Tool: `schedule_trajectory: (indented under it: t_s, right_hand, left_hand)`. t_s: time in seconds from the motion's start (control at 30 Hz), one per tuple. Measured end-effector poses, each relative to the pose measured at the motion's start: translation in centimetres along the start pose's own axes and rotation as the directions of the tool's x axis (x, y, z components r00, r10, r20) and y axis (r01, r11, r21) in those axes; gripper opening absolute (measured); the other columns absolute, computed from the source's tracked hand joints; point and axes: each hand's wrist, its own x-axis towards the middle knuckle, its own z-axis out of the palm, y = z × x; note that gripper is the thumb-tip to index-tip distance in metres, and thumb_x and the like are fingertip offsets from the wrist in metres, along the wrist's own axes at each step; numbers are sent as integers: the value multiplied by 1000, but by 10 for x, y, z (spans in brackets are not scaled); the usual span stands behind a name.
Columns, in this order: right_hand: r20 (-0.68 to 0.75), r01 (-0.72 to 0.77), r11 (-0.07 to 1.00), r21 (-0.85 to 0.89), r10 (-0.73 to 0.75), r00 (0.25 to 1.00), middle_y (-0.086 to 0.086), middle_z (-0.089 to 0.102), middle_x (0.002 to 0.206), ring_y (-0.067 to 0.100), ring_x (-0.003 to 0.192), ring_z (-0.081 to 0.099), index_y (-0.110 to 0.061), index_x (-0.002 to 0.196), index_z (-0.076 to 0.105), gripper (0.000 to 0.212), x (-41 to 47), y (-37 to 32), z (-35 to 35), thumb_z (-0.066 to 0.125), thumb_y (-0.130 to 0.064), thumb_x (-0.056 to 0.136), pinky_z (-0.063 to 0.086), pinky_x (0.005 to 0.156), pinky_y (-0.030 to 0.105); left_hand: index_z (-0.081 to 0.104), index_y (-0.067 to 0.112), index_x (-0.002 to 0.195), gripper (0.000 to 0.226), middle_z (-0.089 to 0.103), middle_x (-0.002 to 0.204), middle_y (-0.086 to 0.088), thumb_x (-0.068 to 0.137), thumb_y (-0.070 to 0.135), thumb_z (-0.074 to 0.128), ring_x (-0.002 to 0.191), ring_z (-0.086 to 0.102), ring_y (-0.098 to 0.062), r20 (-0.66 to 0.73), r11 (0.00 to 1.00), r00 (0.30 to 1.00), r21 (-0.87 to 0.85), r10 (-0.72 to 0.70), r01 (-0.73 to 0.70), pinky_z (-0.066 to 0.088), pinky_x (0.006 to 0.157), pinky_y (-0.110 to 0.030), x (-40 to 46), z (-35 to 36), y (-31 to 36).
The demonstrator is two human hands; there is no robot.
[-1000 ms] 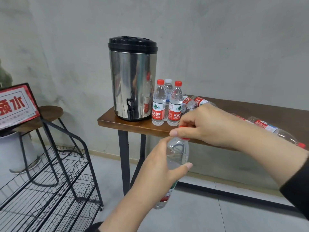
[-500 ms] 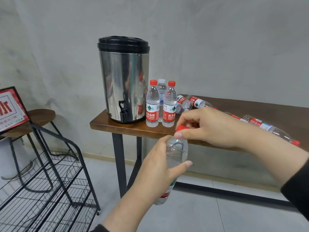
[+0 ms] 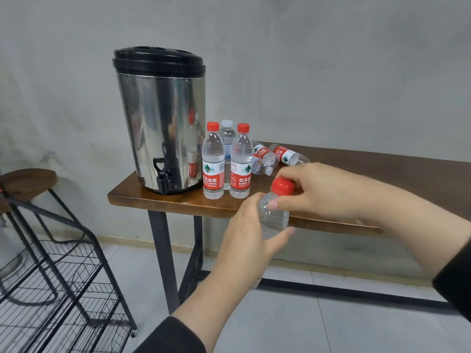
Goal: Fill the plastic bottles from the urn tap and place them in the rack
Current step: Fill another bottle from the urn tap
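Upright and slightly tilted, the bottle point(image 3: 274, 217) is gripped round its shoulder by the left hand point(image 3: 248, 240) in front of the tabletop point(image 3: 178, 202) edge, while its red cap point(image 3: 282, 186) is pinched from above by the right hand point(image 3: 323, 189). Judged from this, the cap is to be twisted about the bottle's long axis. The urn point(image 3: 160, 121) tap point(image 3: 161, 174) lies up and to the left, nearer the left hand.

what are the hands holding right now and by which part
Both hold one plastic bottle: the left hand wraps its body, and the right hand pinches its red cap.
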Motion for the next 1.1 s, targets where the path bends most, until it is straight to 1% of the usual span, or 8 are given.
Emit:
schedule_trajectory:
  t_s: [0.2,0.27,0.33,0.4,0.63,0.77,0.9,1.1]
  right_hand:
    - [-86,-63,997,-44,59,994,-5,53,66,8,56,47,-19,80,54,40,48,25,-18,63,-56,90,34,53,27]
    - [-76,-102,993,-66,97,992,0,58,74,17,66,53,-18,83,56,39,71,41,-22,62,-55,90,41,60,33]
    - [-85,-118,989,-88,110,990,2,58,76,20,69,52,-17,81,55,38,96,58,-26,63,-52,92,40,60,34]
    - [-106,-119,988,-97,109,988,3,56,74,19,66,50,-14,78,52,39,121,74,-30,64,-49,92,37,57,33]
    - [-100,-178,973,-145,164,981,12,65,97,31,89,59,-10,100,61,43,202,121,-30,65,-51,90,49,78,39]
    - [-77,-179,967,-183,167,983,13,65,105,32,94,60,-8,110,62,44,230,134,-24,63,-49,93,50,81,39]
    - [-53,-169,966,-195,162,985,11,63,104,31,91,57,-11,105,58,40,246,142,-24,61,-49,95,45,76,36]
    - [-37,-169,966,-196,165,986,8,63,113,31,101,59,-13,120,57,47,246,144,-23,62,-51,93,50,90,40]
  left_hand:
    - [23,44,154,86,38,157,16,84,61,70,142,35,-7,42,983,995,-155,-92,98,36,117,-40,49,-8,9]
    - [40,37,145,60,48,148,15,92,56,62,135,45,-6,-52,994,995,-77,-80,76,41,110,-34,62,-16,1]
    - [56,31,121,29,62,122,15,98,49,58,112,57,-4,-164,997,984,-13,-76,75,49,99,-35,72,-25,-10]
    - [58,30,101,15,64,100,13,101,44,56,97,59,-5,-186,994,977,8,-108,112,51,91,-41,79,-31,-20]
    - [56,32,94,17,62,91,13,100,49,55,93,60,-12,-123,971,972,107,-201,215,55,85,-44,101,-22,-39]
    - [59,31,97,16,64,87,13,101,46,56,84,61,-5,-112,972,978,139,-177,192,55,78,-37,118,-11,-44]
    - [60,32,100,15,66,88,11,101,46,55,82,62,-6,-85,972,982,153,-166,178,54,75,-34,133,-1,-48]
    - [60,31,99,12,64,86,13,101,43,57,79,62,-5,-77,982,989,133,-127,137,53,73,-34,139,14,-46]
